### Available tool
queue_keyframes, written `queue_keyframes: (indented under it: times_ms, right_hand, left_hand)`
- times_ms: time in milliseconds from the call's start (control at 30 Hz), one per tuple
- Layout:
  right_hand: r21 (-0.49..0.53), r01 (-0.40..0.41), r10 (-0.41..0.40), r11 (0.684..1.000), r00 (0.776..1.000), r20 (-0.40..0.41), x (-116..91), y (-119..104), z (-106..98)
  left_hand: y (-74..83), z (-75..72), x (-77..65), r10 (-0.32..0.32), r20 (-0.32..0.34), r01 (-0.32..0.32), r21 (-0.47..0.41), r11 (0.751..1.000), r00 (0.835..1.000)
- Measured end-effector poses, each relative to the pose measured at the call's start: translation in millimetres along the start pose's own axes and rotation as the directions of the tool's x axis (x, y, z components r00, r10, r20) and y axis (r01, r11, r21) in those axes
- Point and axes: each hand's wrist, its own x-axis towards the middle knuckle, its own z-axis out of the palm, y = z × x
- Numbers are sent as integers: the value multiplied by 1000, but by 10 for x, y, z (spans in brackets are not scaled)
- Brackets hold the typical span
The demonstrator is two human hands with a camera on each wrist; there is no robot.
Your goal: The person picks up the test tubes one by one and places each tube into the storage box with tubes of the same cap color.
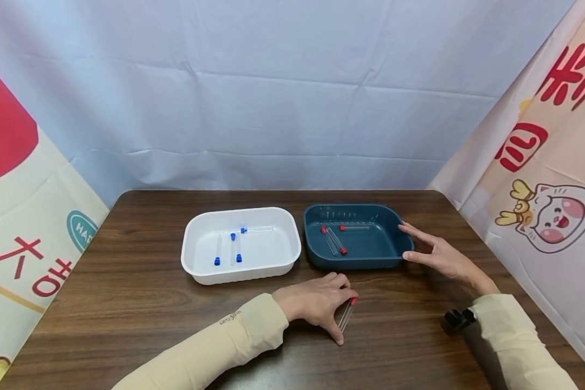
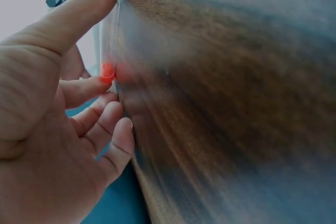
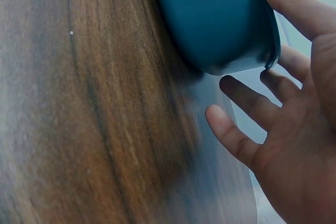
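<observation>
In the head view, my left hand [image 1: 317, 300] is low over the table in front of the trays, pinching a clear test tube [image 1: 346, 317] with a red cap lengthwise between thumb and forefinger. The left wrist view has the forefinger at the red cap [image 2: 107, 72] and the thumb at the other end. My right hand [image 1: 441, 257] touches the right end of the dark blue tray [image 1: 353, 264], fingers spread and fairly straight. Several red-capped tubes [image 1: 338, 242] lie in that tray. In the right wrist view, the right thumb [image 3: 294, 3] is at its rim.
Left of the blue tray stands a white tray [image 1: 244, 275] holding several blue-capped tubes [image 1: 233, 249]. Both trays rest on a brown wooden table [image 1: 141, 303]. A pale cloth [image 1: 283, 108] hangs behind, and printed cloths hang at both sides.
</observation>
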Motion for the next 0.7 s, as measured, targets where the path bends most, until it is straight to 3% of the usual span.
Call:
queue_keyframes:
  times_ms: [233,467,700]
  right_hand:
    - [14,1,0,1000,1000,-4,-3,7,3]
    - [13,-3,3,1000,1000,-4,-8,2,4]
    - [21,-5,5,1000,1000,-1,5,-8,11]
  left_hand:
    - [-3,-3,12,5,-28,-5,4,1000,1000]
    - [3,-41,43,17,-37,-19,-48,999,999]
    - [34,-199,116,43,-57,-47,-77,996,997]
